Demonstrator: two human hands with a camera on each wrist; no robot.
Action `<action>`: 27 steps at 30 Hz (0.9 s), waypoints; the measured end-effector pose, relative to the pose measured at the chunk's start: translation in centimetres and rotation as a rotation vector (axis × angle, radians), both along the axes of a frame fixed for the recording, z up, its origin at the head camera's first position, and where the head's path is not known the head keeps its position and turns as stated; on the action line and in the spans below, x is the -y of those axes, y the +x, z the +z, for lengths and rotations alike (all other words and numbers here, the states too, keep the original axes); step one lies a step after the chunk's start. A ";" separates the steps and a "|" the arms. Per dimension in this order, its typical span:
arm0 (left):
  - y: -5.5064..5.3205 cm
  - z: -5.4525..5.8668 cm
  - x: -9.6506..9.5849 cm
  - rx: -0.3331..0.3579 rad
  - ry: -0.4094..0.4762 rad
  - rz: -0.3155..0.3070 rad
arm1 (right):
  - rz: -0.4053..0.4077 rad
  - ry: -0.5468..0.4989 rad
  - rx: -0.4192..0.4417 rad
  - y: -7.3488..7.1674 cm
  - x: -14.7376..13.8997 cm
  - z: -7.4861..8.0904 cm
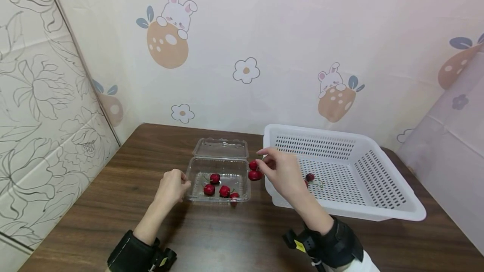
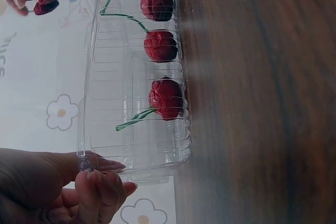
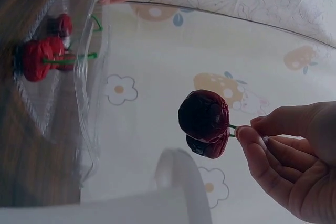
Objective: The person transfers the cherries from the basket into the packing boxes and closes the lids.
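Note:
My right hand [image 1: 280, 175] pinches the green stems of two dark red cherries [image 3: 203, 116]. They hang between the clear plastic clamshell box and the white basket, near the box's right side. With the thumb on the inside and fingers outside, my left hand [image 1: 172, 187] grips the left rim of the open clear plastic box [image 1: 240, 175]. Several red cherries [image 1: 209, 189] with green stems lie on the floor of that box. Its lid [image 1: 220, 149] is folded back, away from me.
A white perforated plastic basket [image 1: 406, 194] stands on the right of the brown wooden table [image 1: 147, 154]. Inside it a dark cherry [image 1: 310, 177] shows beside my right wrist, another partly hidden. A patterned curtain [image 1: 227, 24] hangs behind the table.

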State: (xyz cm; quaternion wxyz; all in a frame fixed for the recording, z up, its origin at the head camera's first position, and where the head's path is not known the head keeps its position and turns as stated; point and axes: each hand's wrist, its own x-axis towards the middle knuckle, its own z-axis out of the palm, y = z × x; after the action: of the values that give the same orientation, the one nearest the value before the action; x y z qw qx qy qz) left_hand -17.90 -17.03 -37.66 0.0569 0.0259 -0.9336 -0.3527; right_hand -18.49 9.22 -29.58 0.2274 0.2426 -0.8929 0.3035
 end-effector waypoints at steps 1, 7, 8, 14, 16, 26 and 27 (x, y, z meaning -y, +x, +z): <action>0.0 0.0 0.0 0.000 0.000 0.000 | 0.006 -0.004 0.004 0.0 0.3 -0.1; 0.0 -0.1 0.0 -0.020 -0.008 -0.003 | 0.044 -0.032 0.047 -0.2 1.8 -0.7; 0.0 -0.1 0.0 -0.024 -0.009 -0.004 | 0.051 -0.038 0.053 -0.3 2.1 -0.8; 0.0 -0.1 0.0 -0.024 -0.009 -0.005 | 0.119 -0.070 0.081 -0.7 3.3 -1.6; 0.0 -0.1 0.0 -0.020 -0.008 -0.002 | 0.126 -0.067 0.088 -0.8 3.7 -1.7; -0.1 -0.1 0.0 -0.019 -0.004 -0.006 | 0.128 0.018 0.190 -1.8 4.9 -3.1; -0.1 -0.1 0.0 -0.019 -0.004 -0.006 | 0.126 0.029 0.193 -1.9 4.9 -3.2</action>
State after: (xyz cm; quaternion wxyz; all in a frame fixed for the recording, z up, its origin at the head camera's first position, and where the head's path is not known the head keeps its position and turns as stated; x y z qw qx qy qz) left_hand -17.99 -17.06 -37.80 0.0649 0.0196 -0.9339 -0.3511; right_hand -20.37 4.28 -32.80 0.1173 0.2711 -0.8980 0.3261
